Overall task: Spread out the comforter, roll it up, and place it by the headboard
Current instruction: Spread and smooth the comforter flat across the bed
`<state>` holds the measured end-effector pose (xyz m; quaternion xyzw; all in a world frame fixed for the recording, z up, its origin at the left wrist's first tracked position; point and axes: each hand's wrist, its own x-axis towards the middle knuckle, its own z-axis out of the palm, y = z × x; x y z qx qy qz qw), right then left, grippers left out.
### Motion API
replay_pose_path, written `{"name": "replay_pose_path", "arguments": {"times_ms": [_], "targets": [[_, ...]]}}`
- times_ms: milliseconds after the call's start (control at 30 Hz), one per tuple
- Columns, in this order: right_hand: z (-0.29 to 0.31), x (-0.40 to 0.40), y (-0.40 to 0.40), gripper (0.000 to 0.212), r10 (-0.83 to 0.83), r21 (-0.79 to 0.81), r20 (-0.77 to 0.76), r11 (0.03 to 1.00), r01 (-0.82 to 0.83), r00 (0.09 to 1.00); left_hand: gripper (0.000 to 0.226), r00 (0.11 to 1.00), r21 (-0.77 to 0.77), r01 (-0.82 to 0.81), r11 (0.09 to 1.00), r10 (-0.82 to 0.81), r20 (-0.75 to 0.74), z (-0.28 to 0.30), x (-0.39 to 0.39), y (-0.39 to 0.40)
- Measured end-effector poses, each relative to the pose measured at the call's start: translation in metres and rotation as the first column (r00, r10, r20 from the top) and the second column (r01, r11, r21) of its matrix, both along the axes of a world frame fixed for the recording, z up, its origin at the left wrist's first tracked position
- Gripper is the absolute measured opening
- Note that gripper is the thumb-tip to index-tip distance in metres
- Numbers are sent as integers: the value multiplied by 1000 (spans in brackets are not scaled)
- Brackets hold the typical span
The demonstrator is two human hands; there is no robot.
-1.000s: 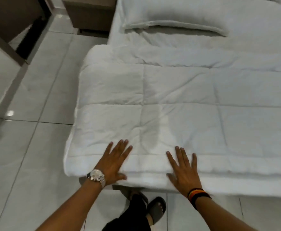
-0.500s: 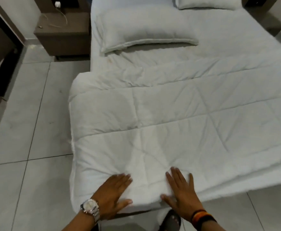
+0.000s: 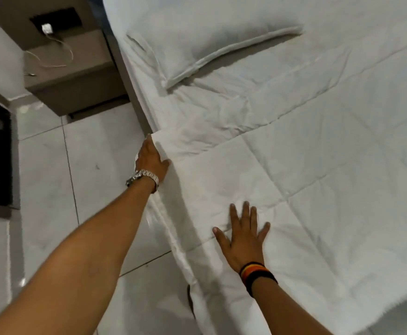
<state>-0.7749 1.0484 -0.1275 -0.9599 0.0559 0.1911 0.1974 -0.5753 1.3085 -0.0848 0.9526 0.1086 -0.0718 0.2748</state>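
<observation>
My left hand (image 3: 150, 157) moving off near edge up to comforter (image 3: 306, 189) corner at frame centre-left, grip closing on it. My right hand (image 3: 242, 234) pressing flat, fingers spread, lower centre. Comforter lying folded across bed; am judging unfolding starting.

Glossy pale tiled floor (image 3: 52, 180), brown nightstand (image 3: 77, 76) — white cable (image 3: 52, 54) on top, dim light

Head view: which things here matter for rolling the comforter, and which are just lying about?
Part of the job:
comforter, spread flat
left hand at its corner
right hand flat on it

Lying about:
pillow
nightstand
charger cable on it
</observation>
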Motion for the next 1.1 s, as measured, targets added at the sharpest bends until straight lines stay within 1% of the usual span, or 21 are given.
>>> {"name": "replay_pose_path", "arguments": {"times_ms": [100,233,300,367,433,500,533,633,700,767,800,833,867,933,967,1000,1033,1067,1100], "targets": [[-2,3,13,80,-61,-51,-53,997,59,997,115,990,-59,27,998,-35,-136,-9,36,19],[0,18,27,82,-164,-75,-72,985,158,984,142,967,-64,101,993,-113,-230,-19,63,43],[-2,23,41,84,-233,-63,-20,971,232,972,156,945,-81,171,982,-186,-267,-24,82,51],[-2,29,53,84,-297,-44,45,953,299,954,161,910,-129,252,959,-280,-304,-24,99,50],[-4,44,65,84,-329,-56,75,941,334,941,158,876,-236,331,913,-391,-283,-27,114,49],[-8,71,84,84,-424,-73,85,900,430,902,149,853,-347,385,855,-473,-220,-31,120,50],[-8,83,94,84,-476,-75,81,873,482,876,143,839,-374,402,836,-500,-215,-28,117,52],[-6,110,121,85,-597,-74,65,796,601,799,119,759,-365,487,793,-591,-273,-17,119,80],[2,116,136,83,-655,10,104,753,658,748,108,721,-358,521,775,-624,-300,-7,124,102],[11,126,156,78,-653,116,235,754,647,720,96,724,-290,527,799,-601,-339,1,141,118],[13,129,167,75,-632,125,286,770,626,721,91,730,-231,522,821,-570,-377,0,149,124],[13,131,178,74,-607,104,301,787,608,735,91,727,-173,510,843,-529,-437,-5,157,129],[9,132,187,75,-585,65,264,804,591,767,96,706,-126,501,856,-488,-512,-12,161,135],[0,131,206,80,-532,-62,78,841,537,843,111,612,-94,457,885,-389,-688,-27,163,151],[-6,128,212,81,-502,-114,24,857,502,864,120,583,-81,411,908,-329,-743,-34,160,158],[-10,126,215,81,-487,-124,17,866,485,873,126,591,-60,347,936,-268,-761,-40,155,164],[-12,124,216,80,-491,-86,44,866,493,870,130,641,-30,296,955,-222,-735,-45,150,168],[-11,115,217,78,-516,-25,83,854,520,852,131,709,1,300,954,-222,-669,-49,141,168],[-8,103,217,75,-545,24,120,837,546,830,131,773,13,331,943,-264,-577,-53,130,166]]}}
